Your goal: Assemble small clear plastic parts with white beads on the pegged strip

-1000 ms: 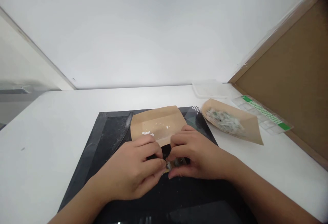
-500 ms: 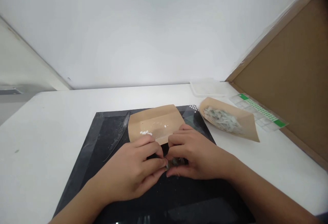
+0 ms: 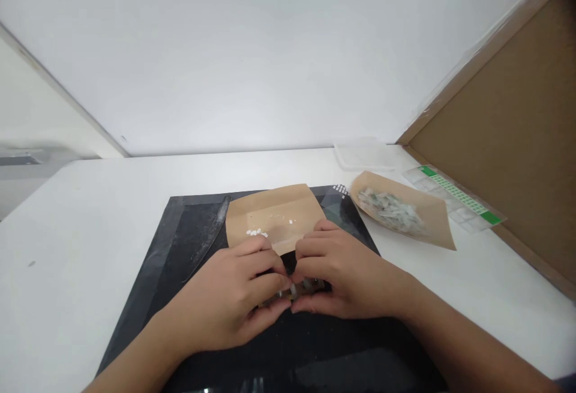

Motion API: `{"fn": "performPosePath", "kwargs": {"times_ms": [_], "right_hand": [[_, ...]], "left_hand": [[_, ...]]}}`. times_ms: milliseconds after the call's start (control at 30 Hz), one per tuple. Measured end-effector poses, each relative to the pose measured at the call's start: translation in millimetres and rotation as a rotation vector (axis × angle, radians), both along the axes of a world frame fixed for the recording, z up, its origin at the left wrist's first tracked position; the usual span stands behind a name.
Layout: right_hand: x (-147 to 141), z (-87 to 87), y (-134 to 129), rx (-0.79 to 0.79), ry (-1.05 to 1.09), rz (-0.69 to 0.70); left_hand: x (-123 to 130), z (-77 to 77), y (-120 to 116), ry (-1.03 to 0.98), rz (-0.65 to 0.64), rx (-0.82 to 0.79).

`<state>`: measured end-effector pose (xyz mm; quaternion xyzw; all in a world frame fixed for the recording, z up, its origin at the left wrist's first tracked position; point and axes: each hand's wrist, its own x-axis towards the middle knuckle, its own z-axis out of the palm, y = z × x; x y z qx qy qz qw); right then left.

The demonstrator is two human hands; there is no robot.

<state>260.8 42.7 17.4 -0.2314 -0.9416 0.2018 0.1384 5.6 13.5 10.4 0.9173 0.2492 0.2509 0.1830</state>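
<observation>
My left hand [image 3: 243, 297] and my right hand [image 3: 339, 270] meet over the dark mat, fingers and thumbs bent inward. Between them they pinch a narrow strip-like thing [image 3: 306, 285] with pale, greyish, shiny bits along it. My fingers hide most of it, so its kind does not show. Just beyond my fingertips lies a sheet of brown paper [image 3: 274, 204] with small white pieces [image 3: 256, 233] scattered over it.
Under my hands is a black mat [image 3: 180, 231] on a white table [image 3: 67, 249]. At the right, a brown paper tray [image 3: 432, 219] holds translucent flakes [image 3: 396, 210]. Behind it are a clear plastic tray [image 3: 364, 154] and a green-labelled clear case [image 3: 459, 192]. A brown board [image 3: 508, 129] stands at the right.
My fingers have shifted slightly on the strip-like thing; the left thumb sits a little lower and more of its pale bits show. The papers and trays stay put.
</observation>
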Motion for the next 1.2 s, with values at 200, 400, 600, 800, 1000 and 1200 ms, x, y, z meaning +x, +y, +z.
{"fn": "performPosePath", "kwargs": {"times_ms": [200,400,600,800,1000,1200], "right_hand": [[-0.4,0.0,0.2,-0.029,-0.023,0.0],[-0.2,-0.2,-0.1,-0.047,-0.033,-0.006],[-0.2,-1.6,-0.4,-0.049,-0.037,-0.005],[-0.6,-1.8,0.1,-0.038,-0.029,-0.001],[-0.6,-2.9,0.4,-0.048,0.005,0.001],[-2.6,-2.8,-0.6,-0.066,0.019,0.004]], "left_hand": [[0.7,0.3,0.3,-0.001,-0.001,-0.007],[1.9,-0.7,0.0,0.017,-0.006,-0.015],[2.0,-0.7,-0.8,0.021,0.003,-0.018],[1.4,0.4,-0.3,0.028,0.004,-0.017],[0.4,0.2,-0.2,0.016,0.007,-0.021],[-0.9,1.0,-0.7,0.031,-0.009,-0.058]]}}
